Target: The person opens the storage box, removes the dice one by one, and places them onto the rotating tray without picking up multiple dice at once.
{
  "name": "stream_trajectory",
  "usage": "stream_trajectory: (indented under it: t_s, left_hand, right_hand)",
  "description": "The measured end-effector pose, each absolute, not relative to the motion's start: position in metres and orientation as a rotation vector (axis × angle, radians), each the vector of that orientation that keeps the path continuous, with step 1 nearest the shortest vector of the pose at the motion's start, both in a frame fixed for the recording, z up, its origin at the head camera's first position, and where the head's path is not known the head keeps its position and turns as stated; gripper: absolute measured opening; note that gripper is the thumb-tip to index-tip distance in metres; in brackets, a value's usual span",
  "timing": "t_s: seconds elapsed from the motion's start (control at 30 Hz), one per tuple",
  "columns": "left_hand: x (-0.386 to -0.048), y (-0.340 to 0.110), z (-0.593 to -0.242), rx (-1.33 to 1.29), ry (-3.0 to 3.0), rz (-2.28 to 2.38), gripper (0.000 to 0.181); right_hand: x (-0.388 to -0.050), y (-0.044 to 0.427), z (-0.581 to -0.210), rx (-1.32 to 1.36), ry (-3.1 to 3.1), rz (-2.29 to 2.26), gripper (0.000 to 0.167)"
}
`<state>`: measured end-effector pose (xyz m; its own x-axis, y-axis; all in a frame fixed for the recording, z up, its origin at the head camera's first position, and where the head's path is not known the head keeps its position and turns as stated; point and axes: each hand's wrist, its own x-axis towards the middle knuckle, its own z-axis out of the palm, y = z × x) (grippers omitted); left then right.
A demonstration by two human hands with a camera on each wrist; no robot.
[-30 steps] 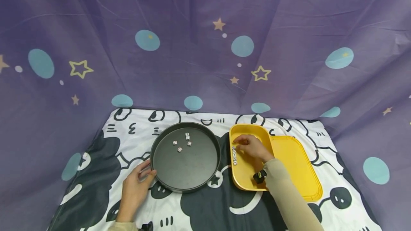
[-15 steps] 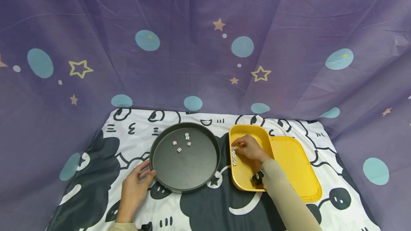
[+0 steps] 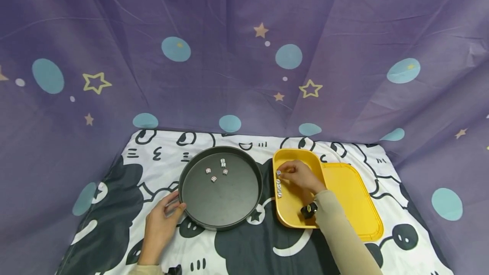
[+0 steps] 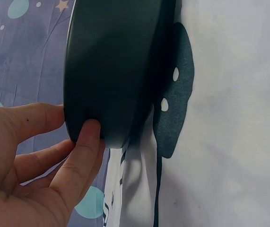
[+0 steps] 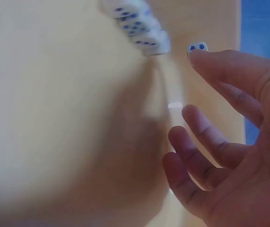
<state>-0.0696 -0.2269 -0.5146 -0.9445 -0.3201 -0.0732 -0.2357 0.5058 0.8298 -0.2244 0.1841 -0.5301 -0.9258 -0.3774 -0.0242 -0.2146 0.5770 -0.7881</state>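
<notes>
Head view: the pan [image 3: 221,203] sits at lower centre on the printed cloth [image 3: 237,251], open side up. Five dice [image 3: 214,179] lie in the upper half of its floor; two are together, three apart. The left hand [image 3: 162,220] is at the pan's lower-left edge. Grip state: holding, thumb and fingers set on that edge. In the left wrist view I see a fingertip on the outer wall, left of centre.

The box [image 3: 290,207] is right of the pan, near it but apart. Its lid [image 3: 355,198] lies beside it, at lower right, partly under the sleeve [image 3: 345,237]. The right hand [image 3: 299,176] is inside the box. Grip state: pinching one die [image 3: 278,173] near the left wall. Below that die, a row of dice [image 3: 279,189] runs along the same wall.

Right wrist view: the pinched die is at upper right, apart from the row. Whether it touches the box, I cannot tell. A purple curtain [image 3: 214,12] fills the head view's upper half.
</notes>
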Motion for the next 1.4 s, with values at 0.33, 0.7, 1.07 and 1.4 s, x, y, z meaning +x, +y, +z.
stream_trajectory:
  t_s: [0.33, 0.7, 1.07, 1.4]
  left_hand:
    - [-0.072, -0.228, -0.514, 0.499, -2.648, -1.452, 0.049]
    - [-0.072, -0.228, -0.515, 0.502, -2.659, -1.448, 0.049]
    - [-0.071, -0.228, -0.516, 0.520, -2.638, -1.456, 0.049]
    - [-0.070, -0.229, -0.517, 0.507, -2.632, -1.465, 0.048]
  right_hand:
    - [-0.222, 0.176, -0.495, -0.522, 2.566, -1.456, 0.019]
    - [-0.221, 0.126, -0.459, -0.561, 2.450, -1.556, 0.020]
    - [-0.226, 0.053, -0.467, -0.794, 2.522, -1.500, 0.019]
    - [-0.230, 0.013, -0.489, -0.800, 2.505, -1.460, 0.018]
